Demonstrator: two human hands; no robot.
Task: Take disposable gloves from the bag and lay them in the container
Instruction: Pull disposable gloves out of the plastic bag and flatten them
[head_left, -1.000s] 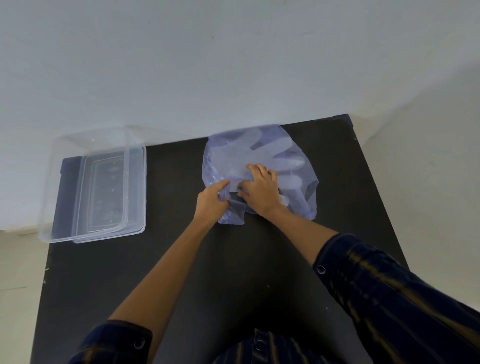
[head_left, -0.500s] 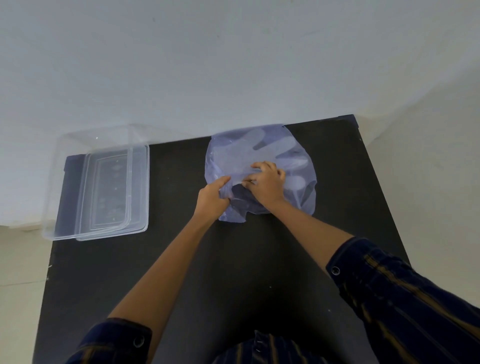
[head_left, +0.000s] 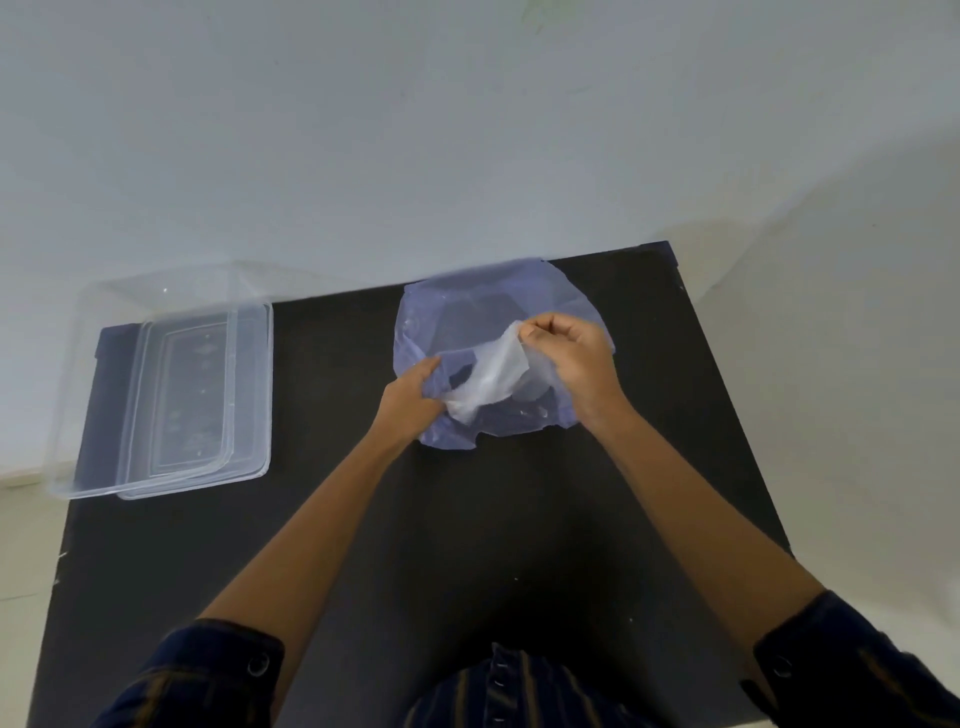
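Note:
A translucent bluish plastic bag (head_left: 561, 296) lies at the far middle of the black table (head_left: 467, 545). My left hand (head_left: 410, 405) pinches the bag's near opening edge and holds it down. My right hand (head_left: 569, 358) is raised over the bag, fingers pinched on a thin clear disposable glove (head_left: 491, 376). The glove stretches from my right fingertips down into the bag's mouth beside my left hand. A clear rectangular container (head_left: 67, 410) sits at the table's far left corner, overhanging the edge, apart from both hands.
A clear flat lid (head_left: 249, 395) lies in or against the container's right side. A pale wall rises behind the table and pale floor shows to the right and left. My dark striped sleeves (head_left: 857, 670) fill the lower corners.
My right hand has come out of the bag and lifted up and to the right, drawing a clear glove out with it. My left hand stayed at the bag's opening.

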